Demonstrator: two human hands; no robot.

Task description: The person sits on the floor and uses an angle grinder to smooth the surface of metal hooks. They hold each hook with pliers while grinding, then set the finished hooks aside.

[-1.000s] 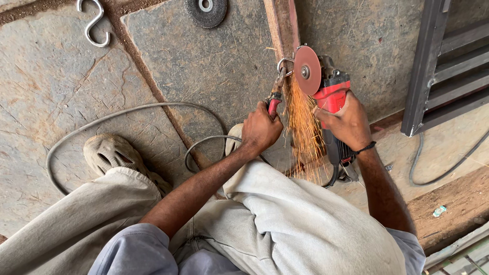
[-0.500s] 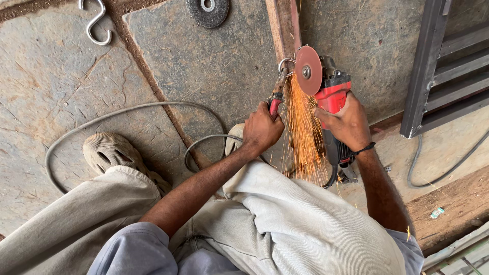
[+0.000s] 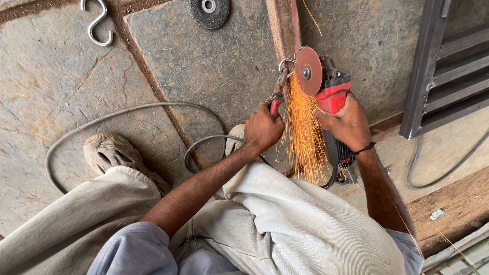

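Observation:
My right hand (image 3: 345, 124) grips a red and black angle grinder (image 3: 333, 97) whose round disc (image 3: 308, 63) touches a small metal hook (image 3: 285, 64). Orange sparks (image 3: 303, 132) stream down from the disc toward my lap. My left hand (image 3: 261, 130) is closed on red-handled pliers (image 3: 276, 98) that clamp the hook from below. Both hands hover over the stone floor in front of my knees.
A metal S-hook (image 3: 97, 23) and a spare grinding disc (image 3: 208, 10) lie on the floor at the top. A grey cable (image 3: 127, 111) loops past my shoe (image 3: 109, 151). A rusty bar (image 3: 282, 25) runs upward; a dark metal frame (image 3: 438, 66) stands at right.
The grinder disc stays against the hook and sparks keep flowing down. Both hands hold nearly the same place, with only a slight shift.

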